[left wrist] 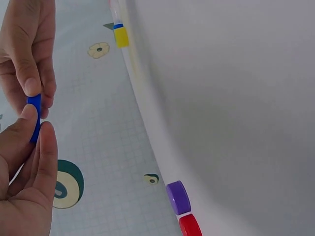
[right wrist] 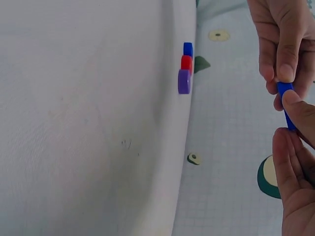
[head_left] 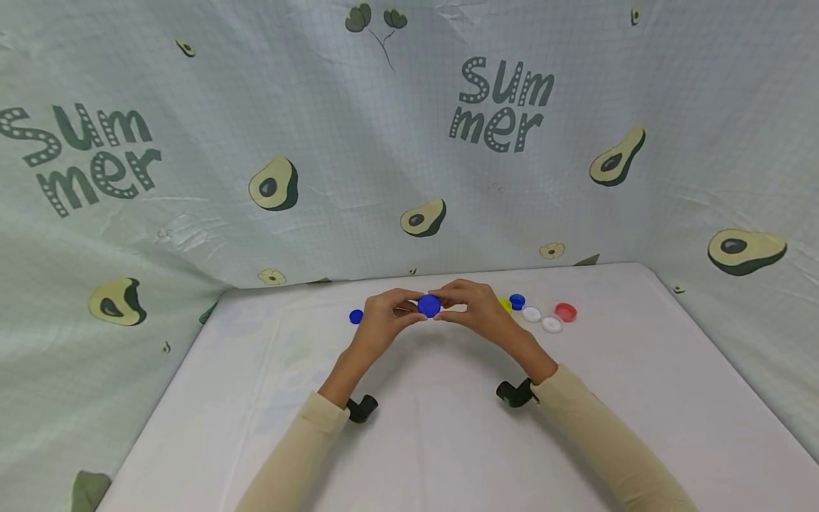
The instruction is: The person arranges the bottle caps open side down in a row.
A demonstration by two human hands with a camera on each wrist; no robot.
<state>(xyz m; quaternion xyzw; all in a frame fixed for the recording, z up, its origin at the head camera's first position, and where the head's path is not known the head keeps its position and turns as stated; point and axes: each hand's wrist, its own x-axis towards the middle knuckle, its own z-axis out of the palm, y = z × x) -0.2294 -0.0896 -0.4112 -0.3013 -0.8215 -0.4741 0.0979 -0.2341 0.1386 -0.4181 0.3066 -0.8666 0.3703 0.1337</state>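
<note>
A round blue bottle cap (head_left: 429, 306) is held up above the far part of the table, its flat face toward the head camera. My left hand (head_left: 384, 316) pinches it from the left between thumb and fingers. From the other side my right hand (head_left: 470, 306) grips the opposite edge. Seen edge-on in the left wrist view, the blue cap (left wrist: 35, 129) has a thumb on it and fingertips behind. Both hands meet around the same cap (right wrist: 284, 88) in the right wrist view too.
Left of the hands lies another blue cap (head_left: 355, 316); a red cap (right wrist: 186, 64) and a purple cap (right wrist: 184, 81) sit beside it. On the right are yellow (head_left: 506, 305), blue, white and red caps (head_left: 566, 312). A patterned cloth (head_left: 358, 142) hangs behind the white table (head_left: 435, 441).
</note>
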